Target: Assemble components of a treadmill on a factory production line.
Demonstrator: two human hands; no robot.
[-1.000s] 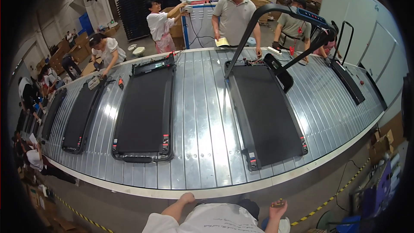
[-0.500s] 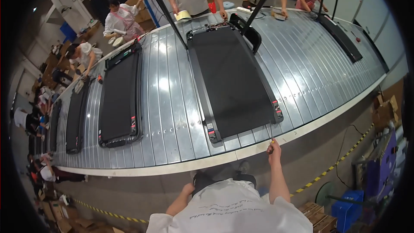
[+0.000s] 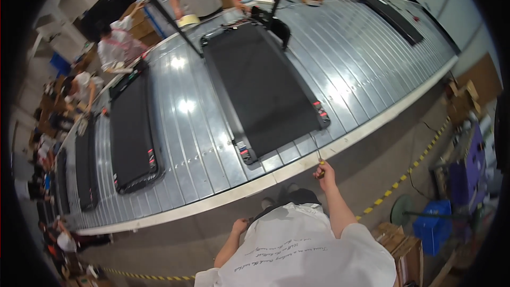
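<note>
The right hand (image 3: 325,170), fingers closed around a yellow-handled screwdriver (image 3: 319,155), is nearer the treadmill (image 3: 263,87), whose long axis runs toward eleven o'clock; the left hand (image 3: 240,227) hangs loosely curled, well apart.

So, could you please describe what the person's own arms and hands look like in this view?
Both forearms are bare, coming out of the short sleeves of a white T-shirt with a few lines of small dark script printed across it. The left hand and right hand wear no gloves. No watch, wristband or ring can be made out, though the fingers are too small here to check closely.
</note>
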